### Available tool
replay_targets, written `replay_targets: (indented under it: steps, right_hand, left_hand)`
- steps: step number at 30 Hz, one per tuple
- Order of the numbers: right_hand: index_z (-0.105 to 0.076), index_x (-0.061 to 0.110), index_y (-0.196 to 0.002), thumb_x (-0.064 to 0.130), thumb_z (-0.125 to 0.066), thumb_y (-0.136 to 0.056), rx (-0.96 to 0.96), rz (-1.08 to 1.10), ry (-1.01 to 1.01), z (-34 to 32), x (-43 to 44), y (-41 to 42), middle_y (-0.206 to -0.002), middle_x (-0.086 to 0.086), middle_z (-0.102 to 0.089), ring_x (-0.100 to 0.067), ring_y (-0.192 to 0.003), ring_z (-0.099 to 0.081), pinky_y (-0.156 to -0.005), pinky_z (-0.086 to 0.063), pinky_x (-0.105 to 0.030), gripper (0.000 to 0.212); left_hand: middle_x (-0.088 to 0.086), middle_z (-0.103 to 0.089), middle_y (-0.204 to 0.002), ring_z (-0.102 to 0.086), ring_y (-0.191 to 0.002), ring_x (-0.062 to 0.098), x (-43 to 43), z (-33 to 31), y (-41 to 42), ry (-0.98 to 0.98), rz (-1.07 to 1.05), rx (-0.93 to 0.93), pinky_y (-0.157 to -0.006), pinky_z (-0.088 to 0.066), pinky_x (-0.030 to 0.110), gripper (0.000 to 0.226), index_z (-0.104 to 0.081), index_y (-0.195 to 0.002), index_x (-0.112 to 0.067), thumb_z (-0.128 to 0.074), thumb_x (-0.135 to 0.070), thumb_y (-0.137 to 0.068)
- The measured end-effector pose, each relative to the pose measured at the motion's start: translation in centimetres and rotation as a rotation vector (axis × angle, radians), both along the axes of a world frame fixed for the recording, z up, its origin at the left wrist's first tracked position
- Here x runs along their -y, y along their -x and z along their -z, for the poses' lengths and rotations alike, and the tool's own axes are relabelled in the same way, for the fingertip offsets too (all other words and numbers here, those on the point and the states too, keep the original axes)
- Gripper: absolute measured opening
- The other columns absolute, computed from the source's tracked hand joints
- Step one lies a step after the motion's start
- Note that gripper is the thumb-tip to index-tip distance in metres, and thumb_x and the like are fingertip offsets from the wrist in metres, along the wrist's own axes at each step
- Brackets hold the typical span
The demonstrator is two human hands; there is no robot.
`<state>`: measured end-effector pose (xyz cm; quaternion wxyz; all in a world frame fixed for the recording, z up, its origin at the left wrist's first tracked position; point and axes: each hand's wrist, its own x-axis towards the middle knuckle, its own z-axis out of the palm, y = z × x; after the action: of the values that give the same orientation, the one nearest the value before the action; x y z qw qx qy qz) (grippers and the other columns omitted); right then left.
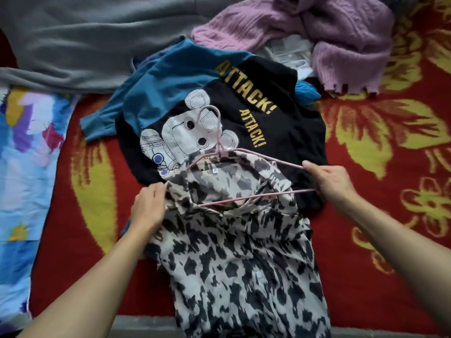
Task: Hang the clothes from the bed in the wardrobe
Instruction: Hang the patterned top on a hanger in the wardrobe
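Observation:
A cream shirt with black blotches [234,252] lies lengthwise on the bed, its collar toward the far side. A thin pink wire hanger [246,196] is partly inside its neck; the hook lies on a black and teal "ATTACK!" t-shirt [244,98] underneath. My left hand [148,206] pinches the shirt's left shoulder fabric. My right hand [329,179] grips the hanger's right end, which sticks out of the shirt.
A purple knitted sweater [341,37] and a white garment [290,54] are piled at the far right. A grey blanket [85,45] covers the far left. The bedspread [390,167] is red with yellow flowers. A blue patterned sheet [24,179] lies at left.

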<state>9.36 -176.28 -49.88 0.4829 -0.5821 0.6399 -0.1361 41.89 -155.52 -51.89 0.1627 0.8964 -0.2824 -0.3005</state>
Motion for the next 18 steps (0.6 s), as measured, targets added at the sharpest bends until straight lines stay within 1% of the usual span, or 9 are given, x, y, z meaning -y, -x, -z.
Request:
replay_targets:
  steps: [2, 4, 5, 7, 10, 12, 14, 16, 18]
  right_hand:
    - [-0.046, 0.011, -0.054, 0.047, -0.070, -0.081, -0.002, 0.032, -0.034, 0.2, 0.9, 0.3, -0.055, -0.011, -0.035, -0.019, -0.050, -0.030, -0.050, -0.022, -0.031, 0.052]
    - [-0.045, 0.011, -0.053, 0.047, -0.071, -0.080, -0.015, 0.008, -0.086, 0.2, 1.1, 0.1, -0.049, -0.009, -0.034, -0.017, -0.040, -0.029, -0.042, -0.022, -0.026, 0.052]
    - [-0.046, 0.010, -0.053, 0.046, -0.071, -0.081, -0.020, -0.018, -0.105, 0.2, 1.1, -0.2, -0.046, -0.007, -0.034, -0.017, -0.037, -0.027, -0.039, -0.021, -0.024, 0.052]
    - [-0.048, 0.008, -0.051, 0.043, -0.069, -0.083, 0.002, -0.086, -0.133, 0.1, 0.6, -1.3, -0.044, -0.007, -0.034, -0.015, -0.036, -0.026, -0.038, -0.021, -0.023, 0.052]
    - [-0.044, 0.016, -0.043, 0.042, -0.070, -0.082, 0.073, -0.202, -0.176, 0.1, -0.9, -4.1, -0.048, -0.006, -0.030, -0.015, -0.041, -0.024, -0.039, -0.019, -0.021, 0.054]
    - [-0.041, 0.018, -0.040, 0.041, -0.070, -0.083, 0.110, -0.246, -0.180, 0.3, -1.9, -6.0, -0.051, -0.004, -0.027, -0.014, -0.044, -0.023, -0.042, -0.018, -0.022, 0.058]
    - [-0.054, 0.018, -0.036, 0.036, -0.069, -0.086, 0.124, -0.223, -0.194, 0.0, -2.2, -7.2, -0.049, -0.004, -0.029, -0.014, -0.043, -0.024, -0.042, -0.020, -0.023, 0.055]
    - [-0.066, 0.029, -0.041, 0.033, -0.067, -0.087, 0.105, -0.190, -0.218, -0.1, -1.7, -7.2, -0.046, -0.001, -0.032, -0.012, -0.040, -0.026, -0.040, -0.021, -0.023, 0.045]
    - [-0.060, 0.019, -0.040, 0.032, -0.065, -0.086, 0.079, -0.128, -0.233, -0.1, -0.7, -6.1, -0.043, -0.002, -0.033, -0.015, -0.037, -0.025, -0.040, -0.019, -0.024, 0.048]
  left_hand:
    - [0.015, -0.064, -0.104, -0.057, -0.104, 0.039, -2.8, 1.0, -0.9, -0.112, 0.054, 0.068, -0.083, -0.044, 0.044, 0.040, -0.060, -0.100, -0.015, -0.035, -0.046, -0.098]
    - [0.011, -0.063, -0.085, -0.060, -0.090, 0.037, -4.4, 1.0, -1.0, -0.070, 0.103, 0.037, -0.071, -0.040, 0.040, 0.033, -0.053, -0.083, -0.011, -0.040, -0.037, -0.099]
    - [0.008, -0.062, -0.080, -0.060, -0.085, 0.035, -4.6, 0.6, -0.9, -0.023, 0.130, 0.019, -0.068, -0.038, 0.040, 0.036, -0.053, -0.079, -0.009, -0.039, -0.036, -0.100]
    - [0.007, -0.066, -0.083, -0.059, -0.083, 0.028, -3.9, -0.4, -0.7, 0.073, 0.179, -0.034, -0.072, -0.041, 0.041, 0.044, -0.060, -0.083, -0.005, -0.036, -0.039, -0.097]
    - [0.016, -0.064, -0.082, -0.053, -0.074, 0.020, -1.4, -1.3, 0.1, 0.181, 0.208, -0.103, -0.071, -0.044, 0.044, 0.051, -0.056, -0.084, 0.001, -0.032, -0.043, -0.091]
    - [0.008, -0.064, -0.081, -0.050, -0.076, 0.014, -0.3, -1.7, 0.2, 0.253, 0.143, -0.146, -0.069, -0.045, 0.040, 0.059, -0.059, -0.089, 0.001, -0.033, -0.051, -0.092]
    - [0.007, -0.063, -0.075, -0.050, -0.071, 0.017, -0.2, -2.3, -0.5, 0.314, 0.031, -0.182, -0.065, -0.043, 0.036, 0.058, -0.062, -0.087, 0.001, -0.038, -0.051, -0.096]
    - [0.004, -0.062, -0.076, -0.051, -0.070, 0.018, -0.8, -2.6, -1.6, 0.333, -0.102, -0.255, -0.067, -0.041, 0.034, 0.051, -0.065, -0.087, -0.001, -0.041, -0.044, -0.100]
    - [0.003, -0.065, -0.087, -0.057, -0.081, 0.018, -2.0, -2.8, -2.8, 0.305, -0.194, -0.337, -0.074, -0.043, 0.033, 0.044, -0.068, -0.092, -0.011, -0.039, -0.043, -0.100]
